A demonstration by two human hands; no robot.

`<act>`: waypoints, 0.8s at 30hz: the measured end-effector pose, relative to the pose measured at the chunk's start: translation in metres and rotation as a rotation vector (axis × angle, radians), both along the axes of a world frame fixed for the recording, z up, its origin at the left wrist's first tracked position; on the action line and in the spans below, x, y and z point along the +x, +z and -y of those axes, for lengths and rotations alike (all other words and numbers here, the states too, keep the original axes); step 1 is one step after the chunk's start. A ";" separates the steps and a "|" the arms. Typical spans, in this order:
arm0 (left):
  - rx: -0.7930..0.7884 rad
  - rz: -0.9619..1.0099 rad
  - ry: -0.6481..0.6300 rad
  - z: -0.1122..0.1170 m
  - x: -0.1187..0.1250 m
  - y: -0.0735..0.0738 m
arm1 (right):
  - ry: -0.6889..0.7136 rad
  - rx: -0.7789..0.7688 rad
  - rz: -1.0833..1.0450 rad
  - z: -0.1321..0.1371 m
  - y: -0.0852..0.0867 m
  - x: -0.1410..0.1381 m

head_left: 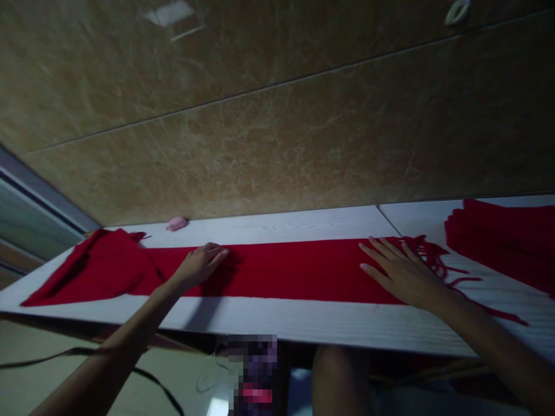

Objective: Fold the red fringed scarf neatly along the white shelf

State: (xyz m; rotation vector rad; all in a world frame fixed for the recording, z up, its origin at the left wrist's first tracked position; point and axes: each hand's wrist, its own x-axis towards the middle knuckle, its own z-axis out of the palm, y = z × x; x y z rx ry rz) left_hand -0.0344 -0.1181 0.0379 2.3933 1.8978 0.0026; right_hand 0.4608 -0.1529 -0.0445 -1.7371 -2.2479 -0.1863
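Note:
A long red scarf (295,271) lies stretched lengthwise along a narrow white table. Loose fringe (433,257) hangs off its right end, and its left end is folded over into a bunched, pointed heap. My right hand (401,274) rests flat on the scarf beside the fringe, fingers spread. Over the scarf's left half is my left hand (202,264), its fingers slightly bent and loose, with nothing visible in them. A shadow falls on the cloth beneath it; whether it touches the scarf I cannot tell.
Folded red fabric (503,240) lies on the table (281,318) at the right. A small pink lump (177,223) sits against the brown tiled wall (277,144) behind. A dark strap (151,378) hangs below the table's front edge at the left.

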 end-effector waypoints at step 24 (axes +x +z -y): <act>0.040 0.002 0.068 0.026 -0.097 -0.025 | -0.077 -0.088 0.000 -0.008 -0.003 0.019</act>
